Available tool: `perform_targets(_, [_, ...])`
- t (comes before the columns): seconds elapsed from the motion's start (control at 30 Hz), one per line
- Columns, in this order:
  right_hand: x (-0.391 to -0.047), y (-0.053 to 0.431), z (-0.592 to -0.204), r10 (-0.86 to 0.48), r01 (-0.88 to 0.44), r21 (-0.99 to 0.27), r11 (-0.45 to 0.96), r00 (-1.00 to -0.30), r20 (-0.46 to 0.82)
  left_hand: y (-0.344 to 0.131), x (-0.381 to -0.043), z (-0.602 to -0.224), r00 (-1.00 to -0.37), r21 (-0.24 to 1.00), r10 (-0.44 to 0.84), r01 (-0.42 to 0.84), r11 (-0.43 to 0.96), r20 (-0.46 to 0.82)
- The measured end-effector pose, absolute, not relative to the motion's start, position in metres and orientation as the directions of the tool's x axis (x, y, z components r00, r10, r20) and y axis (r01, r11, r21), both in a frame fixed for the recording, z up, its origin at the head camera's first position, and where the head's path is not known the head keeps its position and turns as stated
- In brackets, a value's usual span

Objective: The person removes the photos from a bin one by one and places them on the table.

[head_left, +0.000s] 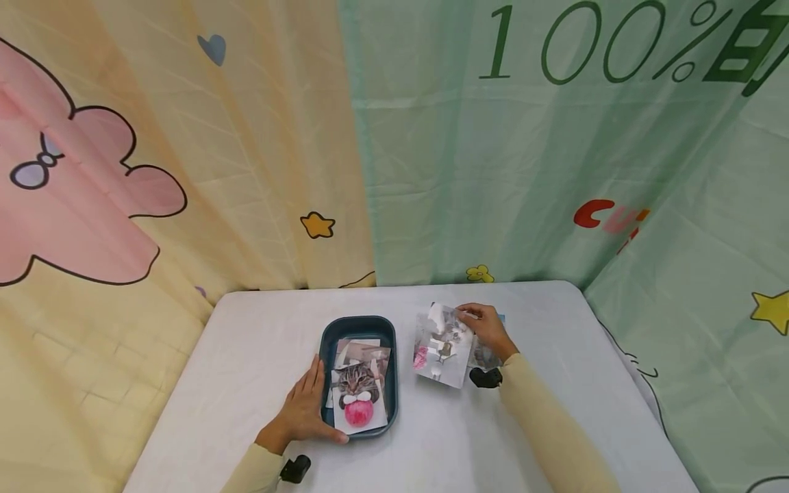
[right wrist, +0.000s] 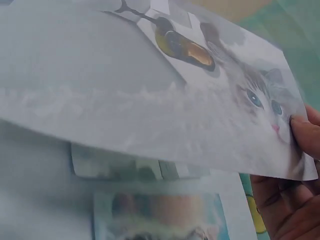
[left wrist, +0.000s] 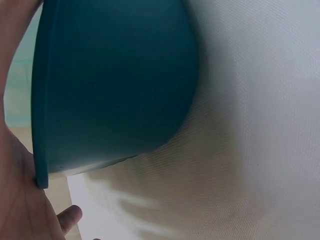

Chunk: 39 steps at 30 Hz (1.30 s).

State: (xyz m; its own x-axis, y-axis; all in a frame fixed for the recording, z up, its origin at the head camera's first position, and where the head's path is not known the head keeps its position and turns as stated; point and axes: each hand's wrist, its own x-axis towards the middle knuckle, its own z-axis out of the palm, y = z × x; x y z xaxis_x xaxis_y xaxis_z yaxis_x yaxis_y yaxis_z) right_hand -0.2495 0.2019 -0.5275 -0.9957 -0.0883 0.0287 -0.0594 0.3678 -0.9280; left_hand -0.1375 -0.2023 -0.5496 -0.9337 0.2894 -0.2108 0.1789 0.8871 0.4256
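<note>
My right hand point(head_left: 487, 327) pinches the corner of a photo card point(head_left: 442, 349) and holds it tilted over the right part of the table. In the right wrist view, a white-and-grey kitten shows on this card point(right wrist: 240, 95), with the thumb point(right wrist: 306, 136) on its face side. Against the left side of a dark blue tray point(head_left: 395, 383), my left hand point(head_left: 302, 409) rests with fingers extended and thumb along the near corner. The tray's rim point(left wrist: 41, 100) meets the palm. Inside lie several cards, the top one a tabby cat card point(head_left: 359, 407) with a pink ball.
Under the held card, other picture cards point(right wrist: 160, 215) lie on the white table point(head_left: 259, 356), partly hidden by it. Patterned curtains point(head_left: 444, 205) hang behind the table's far edge and along both sides.
</note>
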Motion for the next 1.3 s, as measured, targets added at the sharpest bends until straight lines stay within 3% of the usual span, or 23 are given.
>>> perform_targets(0.33, [-0.249, 0.289, -0.535, 0.095, 0.075, -0.923, 0.378, -0.995, -0.042, -0.201, -0.139, -0.551, -0.937, 0.424, 0.288, 0.183, 0.887, -0.199])
perform_targets(0.67, [-0.233, 0.355, -0.542, 0.142, 0.079, -0.889, 0.45, -0.99, -0.016, -0.199, -0.136, -0.545, -0.937, 0.415, 0.286, 0.184, 0.891, -0.201])
perform_targets(1.3, [-0.235, 0.371, -0.555, 0.206, 0.206, -0.853, 0.479, -0.971, -0.119, -0.198, -0.135, -0.548, -0.942, 0.414, 0.27, 0.168, 0.895, -0.2])
